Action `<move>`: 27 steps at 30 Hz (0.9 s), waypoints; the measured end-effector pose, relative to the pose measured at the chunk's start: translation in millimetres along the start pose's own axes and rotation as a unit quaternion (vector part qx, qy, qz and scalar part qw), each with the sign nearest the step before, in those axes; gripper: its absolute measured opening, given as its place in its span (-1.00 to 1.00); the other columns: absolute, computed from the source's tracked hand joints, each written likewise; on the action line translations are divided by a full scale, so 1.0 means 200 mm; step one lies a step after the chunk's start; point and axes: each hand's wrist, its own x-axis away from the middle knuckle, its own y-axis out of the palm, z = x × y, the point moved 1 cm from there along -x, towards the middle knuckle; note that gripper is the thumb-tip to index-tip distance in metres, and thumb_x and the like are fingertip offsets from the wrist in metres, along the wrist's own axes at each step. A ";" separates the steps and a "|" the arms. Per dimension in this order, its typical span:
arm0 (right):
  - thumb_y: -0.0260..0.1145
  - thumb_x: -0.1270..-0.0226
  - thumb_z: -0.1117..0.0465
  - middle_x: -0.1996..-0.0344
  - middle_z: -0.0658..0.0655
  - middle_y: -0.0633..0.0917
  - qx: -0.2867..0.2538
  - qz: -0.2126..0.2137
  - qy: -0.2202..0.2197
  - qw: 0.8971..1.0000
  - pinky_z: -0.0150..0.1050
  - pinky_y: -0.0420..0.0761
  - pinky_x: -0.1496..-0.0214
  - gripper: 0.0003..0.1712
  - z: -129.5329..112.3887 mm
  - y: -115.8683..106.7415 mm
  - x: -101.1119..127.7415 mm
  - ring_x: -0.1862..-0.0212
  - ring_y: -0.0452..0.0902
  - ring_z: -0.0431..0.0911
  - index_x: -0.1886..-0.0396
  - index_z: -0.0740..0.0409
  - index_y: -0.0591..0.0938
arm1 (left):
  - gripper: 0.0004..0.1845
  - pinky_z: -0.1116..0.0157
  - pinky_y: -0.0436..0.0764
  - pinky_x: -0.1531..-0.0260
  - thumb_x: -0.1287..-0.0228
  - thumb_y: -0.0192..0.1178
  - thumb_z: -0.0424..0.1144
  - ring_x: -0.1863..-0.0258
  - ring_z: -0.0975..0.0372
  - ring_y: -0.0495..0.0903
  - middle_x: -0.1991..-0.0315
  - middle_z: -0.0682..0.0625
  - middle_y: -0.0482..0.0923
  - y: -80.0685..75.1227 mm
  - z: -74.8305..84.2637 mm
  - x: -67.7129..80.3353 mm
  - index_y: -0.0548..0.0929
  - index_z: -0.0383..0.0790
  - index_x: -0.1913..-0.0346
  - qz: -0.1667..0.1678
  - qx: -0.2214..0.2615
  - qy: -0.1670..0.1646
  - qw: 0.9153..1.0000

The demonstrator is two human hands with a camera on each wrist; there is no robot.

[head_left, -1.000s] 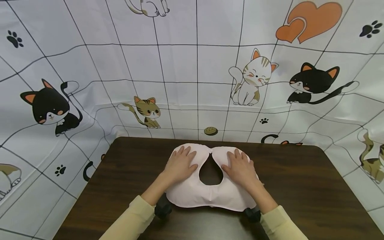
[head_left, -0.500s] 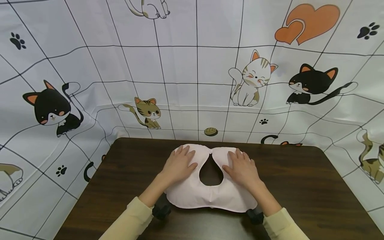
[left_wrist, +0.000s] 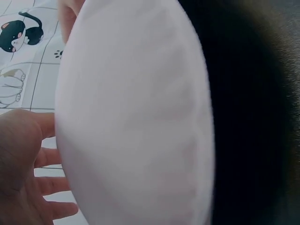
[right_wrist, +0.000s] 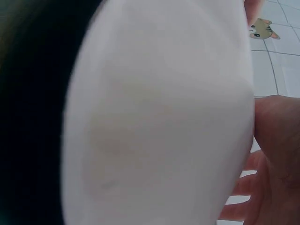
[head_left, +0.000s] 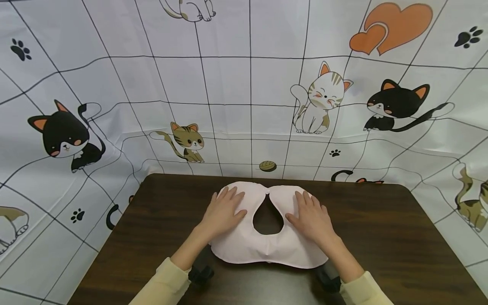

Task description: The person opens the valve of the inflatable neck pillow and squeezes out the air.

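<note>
A pale pink U-shaped neck pillow (head_left: 267, 250) lies on the dark wooden table (head_left: 381, 237), its two ends meeting at the far side around a teardrop-shaped hole. My left hand (head_left: 222, 210) rests on the left arm of the pillow, fingers spread and fairly straight. On the opposite arm lies my right hand (head_left: 313, 217), its fingers likewise extended. The pillow's side (left_wrist: 136, 117) fills most of the left wrist view, with the left hand (left_wrist: 28, 164) along its edge. In the right wrist view, the right hand (right_wrist: 276, 154) touches the pillow (right_wrist: 159, 117).
Behind and beside the table hangs a white sheet (head_left: 228, 80) with a black grid and printed cats, paws and hearts. A dark wrist-worn device (head_left: 201, 273) sits under the left wrist, and another (head_left: 328, 277) under the right. The table's far edge runs just beyond the pillow.
Both hands have slid slightly outward, away from each other, toward the pillow's outer sides. The pillow has stayed in nearly the same place.
</note>
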 end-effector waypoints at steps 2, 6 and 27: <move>0.38 -0.37 -0.05 -0.45 0.52 0.29 -0.009 -0.001 0.009 1.000 0.42 0.27 -0.33 -0.08 0.01 0.02 0.00 -0.44 0.21 0.43 -0.52 0.38 0.27 | -0.43 -0.37 0.13 -0.36 -0.44 0.24 0.01 -0.49 -0.24 0.20 -0.46 -0.27 0.35 0.01 -0.01 0.01 0.54 -0.17 -0.40 0.001 0.006 -0.008 1.000; 0.39 -0.37 -0.03 -0.45 0.53 0.29 -0.026 -0.008 0.017 0.999 0.40 0.28 -0.33 -0.07 0.01 0.05 0.00 -0.43 0.20 0.44 -0.52 0.39 0.25 | -0.43 -0.40 0.14 -0.33 -0.44 0.23 0.02 -0.51 -0.26 0.16 -0.48 -0.27 0.32 0.05 -0.02 0.02 0.55 -0.16 -0.40 -0.001 0.017 -0.015 1.000; 0.41 -0.36 0.00 -0.39 0.50 0.37 0.003 0.017 -0.006 1.000 0.36 0.30 -0.35 -0.17 0.00 0.08 0.03 -0.40 0.25 0.44 -0.42 0.42 0.37 | -0.43 -0.30 0.27 -0.33 -0.45 0.22 -0.02 -0.50 -0.29 0.16 -0.48 -0.32 0.29 0.07 -0.02 0.04 0.52 -0.20 -0.41 -0.005 0.031 -0.007 0.999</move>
